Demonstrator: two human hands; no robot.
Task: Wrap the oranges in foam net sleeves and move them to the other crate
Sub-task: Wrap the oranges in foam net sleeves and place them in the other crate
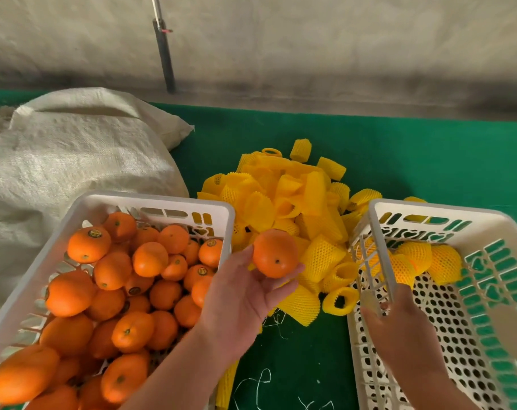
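- Oranges (109, 294), unwrapped, fill the white crate (150, 199) on our left; it sits on the green counter (399, 149) w/ a woven sack (74, 149) behind it.
- Left hand (239, 294) is palm-up just right of that crate's rim, fingers curled under one bare orange (275, 253), cradling it. We judge it's held up over the sleeves so a net can go on next.
- Pile of yellow foam net sleeves (289, 202) lies btwn the two crates, close to both hands, prob. so a sleeve is a short reach.
- Right hand (399, 324) is at the near left wall of the 2nd crate (434, 207); it's blurred, fingers look loosely bent and holding nothing, tips at the wall.
- Inside that crate, far end, a few wrapped oranges (422, 258) sit together, so we reckon the job is at an early stage: most fruit is left to do.
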